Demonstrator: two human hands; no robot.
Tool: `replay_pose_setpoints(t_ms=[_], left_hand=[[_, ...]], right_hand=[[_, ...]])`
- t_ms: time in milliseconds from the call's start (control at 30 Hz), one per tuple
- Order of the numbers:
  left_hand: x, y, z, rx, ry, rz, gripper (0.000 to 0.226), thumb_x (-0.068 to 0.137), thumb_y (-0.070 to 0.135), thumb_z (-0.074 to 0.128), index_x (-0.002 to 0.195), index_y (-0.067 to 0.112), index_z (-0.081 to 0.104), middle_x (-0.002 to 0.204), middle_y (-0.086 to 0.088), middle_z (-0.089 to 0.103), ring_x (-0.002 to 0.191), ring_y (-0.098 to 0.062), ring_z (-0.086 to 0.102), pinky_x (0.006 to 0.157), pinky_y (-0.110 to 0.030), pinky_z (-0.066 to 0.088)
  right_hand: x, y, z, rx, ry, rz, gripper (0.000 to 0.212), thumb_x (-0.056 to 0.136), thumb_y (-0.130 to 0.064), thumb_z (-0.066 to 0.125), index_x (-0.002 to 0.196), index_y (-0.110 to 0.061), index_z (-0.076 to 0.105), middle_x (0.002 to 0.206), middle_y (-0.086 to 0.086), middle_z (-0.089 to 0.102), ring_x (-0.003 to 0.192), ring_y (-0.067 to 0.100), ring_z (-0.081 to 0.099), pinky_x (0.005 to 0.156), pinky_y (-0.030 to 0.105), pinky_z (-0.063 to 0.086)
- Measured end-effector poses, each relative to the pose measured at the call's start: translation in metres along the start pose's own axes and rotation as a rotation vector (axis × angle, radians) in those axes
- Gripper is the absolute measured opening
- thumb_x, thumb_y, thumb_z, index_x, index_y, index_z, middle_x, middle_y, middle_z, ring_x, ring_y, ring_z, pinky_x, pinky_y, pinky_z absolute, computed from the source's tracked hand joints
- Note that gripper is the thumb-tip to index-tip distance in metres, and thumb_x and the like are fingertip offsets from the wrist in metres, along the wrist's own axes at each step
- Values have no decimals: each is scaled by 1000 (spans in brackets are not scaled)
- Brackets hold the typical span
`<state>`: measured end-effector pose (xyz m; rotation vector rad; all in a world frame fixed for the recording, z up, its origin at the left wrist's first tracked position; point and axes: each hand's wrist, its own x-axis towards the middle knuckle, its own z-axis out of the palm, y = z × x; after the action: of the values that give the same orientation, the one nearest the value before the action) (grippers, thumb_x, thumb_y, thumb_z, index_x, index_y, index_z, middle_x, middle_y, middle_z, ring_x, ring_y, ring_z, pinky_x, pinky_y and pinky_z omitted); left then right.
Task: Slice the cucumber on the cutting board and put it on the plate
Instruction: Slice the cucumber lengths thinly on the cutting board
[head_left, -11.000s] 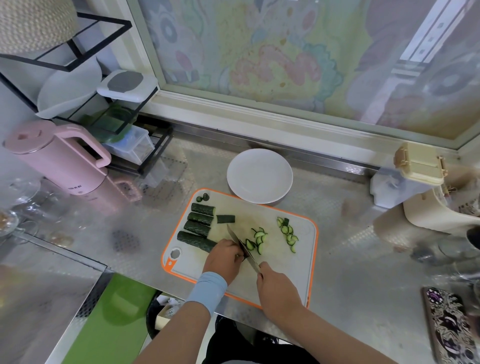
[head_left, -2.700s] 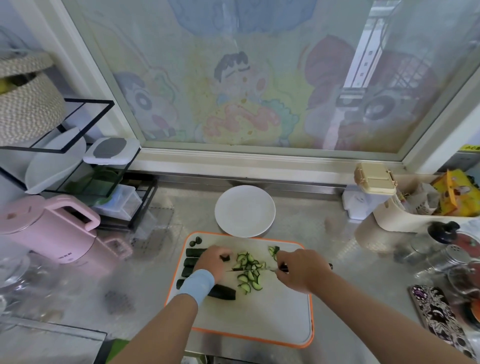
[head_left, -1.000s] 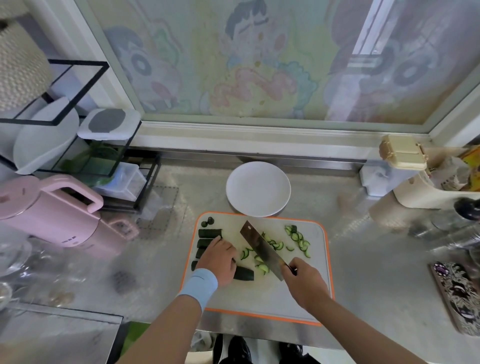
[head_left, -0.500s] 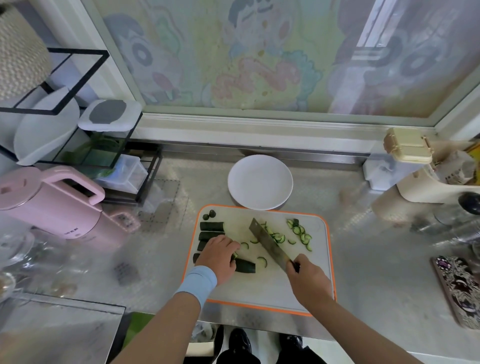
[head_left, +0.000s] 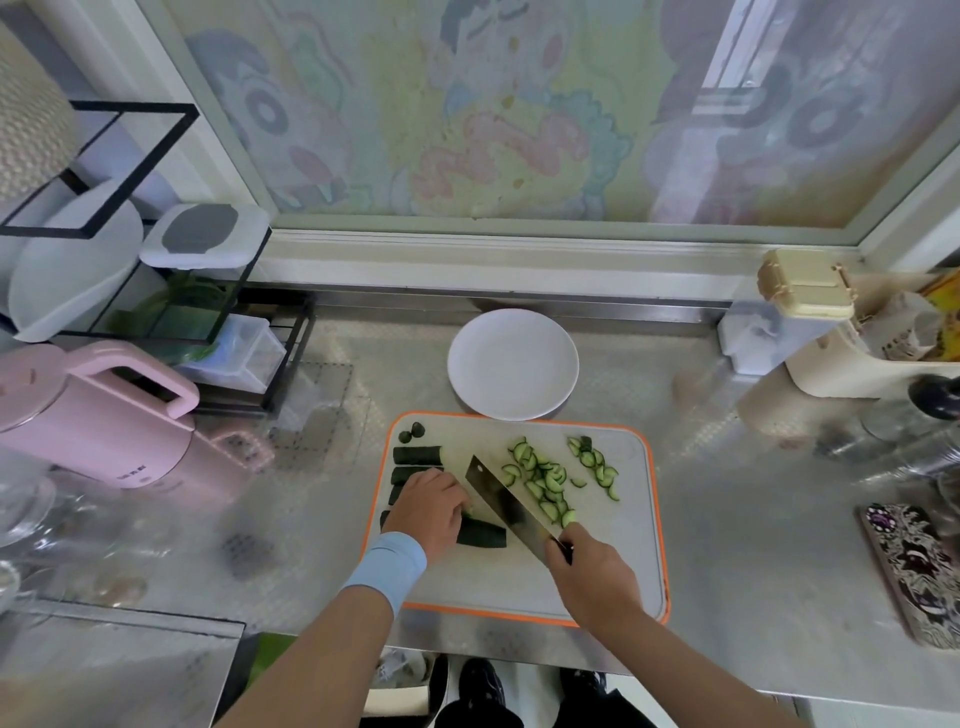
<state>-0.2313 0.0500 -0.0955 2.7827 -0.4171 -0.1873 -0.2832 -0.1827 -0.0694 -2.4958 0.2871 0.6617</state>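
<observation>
1. Head view is showing the cutting board (head_left: 613, 571) lying flat on the steel counter (head_left: 753, 519), an orange rim running all round it. Its near edge is sitting close to the counter's front edge. Its far edge is lying just beside the white plate (head_left: 511, 364); whether the two are touching, I cannot tell.
2. Bare counter is stretching to the right, between the board and a patterned phone (head_left: 919, 571) lying well apart from it. To the left, more counter is separating the board from a pink kettle (head_left: 88, 421). The near half of the board is lying bare.
3. The left hand (head_left: 428, 506), with a light blue wristband (head_left: 387, 569) behind it, is pressing down on a cucumber length (head_left: 480, 534). Its fingers are curling over the length, whose dark end is sticking out to the right. The right hand (head_left: 595, 579) is wrapping its fingers tightly round the handle of the knife (head_left: 501, 501). The broad blade is slanting away to the far left, standing between the left hand's fingers and the slices (head_left: 540, 475).
4. All the cucumber is lying on the board, dark-skinned with pale green flesh.
5. Short uncut sections (head_left: 415, 454) are lining up along the left side, with two stub ends (head_left: 413, 431) sitting at the far left corner.
6. Thin half-moon slices are spreading in two loose heaps over the far right part, the smaller heap (head_left: 595, 462) nearer the right rim.
</observation>
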Motion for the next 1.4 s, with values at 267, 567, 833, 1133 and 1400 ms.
replay_pose_setpoints(t_ms=[267, 567, 833, 1133, 1400], left_hand=[[7, 1, 2, 4, -102, -45, 31, 85, 14, 51, 113, 25, 58, 114, 9, 51, 112, -15, 40, 100, -28, 33], [12, 7, 1, -90, -65, -165, 34, 94, 27, 51, 128, 28, 52, 117, 6, 55, 107, -17, 49, 94, -29, 42], [18, 16, 7, -182, -80, -204, 31, 97, 22, 45, 128, 23, 49, 121, 5, 50, 109, -14, 48, 95, -26, 41], [29, 19, 10, -47, -82, -103, 30, 96, 20, 46, 124, 26, 54, 117, 6, 52, 103, -17, 45, 90, -28, 40], [17, 22, -3, -92, -38, -98, 11, 89, 26, 54, 100, 27, 57, 98, 12, 49, 89, -11, 48, 73, -19, 38]], right_hand=[[16, 9, -26, -58, 123, 15, 33, 101, -51, 35, 85, -23, 44, 70, -3, 58, 59, 17, 55, 50, 29, 40], [12, -14, -3, -54, 25, -81, 28, 102, -47, 35, 94, -22, 44, 74, -2, 58, 61, 18, 53, 50, 31, 38], [21, 3, -21, 22, 126, 23, 32, 104, -48, 30, 90, -22, 42, 70, 2, 57, 60, 22, 54, 51, 33, 37], [7, 1, -17, 83, 102, -45, 29, 103, -45, 34, 84, -25, 42, 66, 1, 55, 56, 21, 51, 47, 32, 33], [5, 15, -18, 103, 117, 55, 31, 103, -47, 33, 88, -22, 45, 69, 2, 57, 57, 19, 50, 50, 33, 34]])
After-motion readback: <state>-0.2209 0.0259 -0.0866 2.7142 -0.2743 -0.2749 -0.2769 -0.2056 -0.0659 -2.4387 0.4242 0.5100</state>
